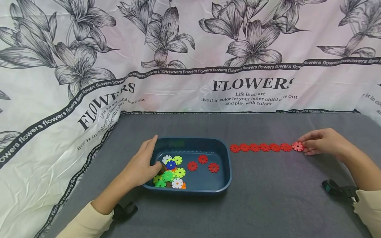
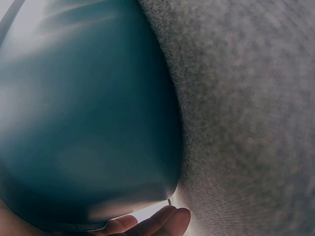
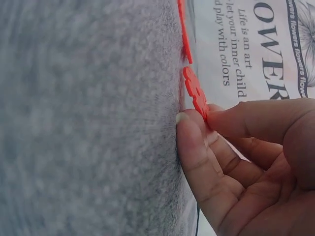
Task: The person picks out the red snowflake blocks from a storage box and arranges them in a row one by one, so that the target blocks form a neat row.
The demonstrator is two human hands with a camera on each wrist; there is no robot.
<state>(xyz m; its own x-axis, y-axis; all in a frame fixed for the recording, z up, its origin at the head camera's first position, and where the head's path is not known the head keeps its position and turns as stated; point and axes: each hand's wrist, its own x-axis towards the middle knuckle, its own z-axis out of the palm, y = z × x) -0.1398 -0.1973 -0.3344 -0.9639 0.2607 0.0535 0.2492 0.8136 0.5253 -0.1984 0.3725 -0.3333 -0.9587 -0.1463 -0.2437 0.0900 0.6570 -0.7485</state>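
Note:
My right hand [image 1: 325,142] pinches a red notched plastic disc [image 1: 297,146] between thumb and fingertips, at the right end of a row of several red discs [image 1: 264,147] on the grey cloth. In the right wrist view the pinched disc [image 3: 196,93] stands tilted, its lower edge between the fingertips, with a small gap to the row's end [image 3: 184,37]. My left hand [image 1: 143,167] grips the left wall of a dark blue tray [image 1: 205,190], thumb over the rim and fingers outside. The left wrist view shows the tray's outer wall [image 2: 93,113] and some fingertips [image 2: 177,223].
Inside the tray, a pile of mixed discs [image 1: 168,175] in green, yellow, white, blue, orange and brown lies at the left. Three loose red discs [image 1: 203,159] lie at its right. A white floral cloth [image 1: 178,89] hangs behind the grey-covered table [image 1: 256,205].

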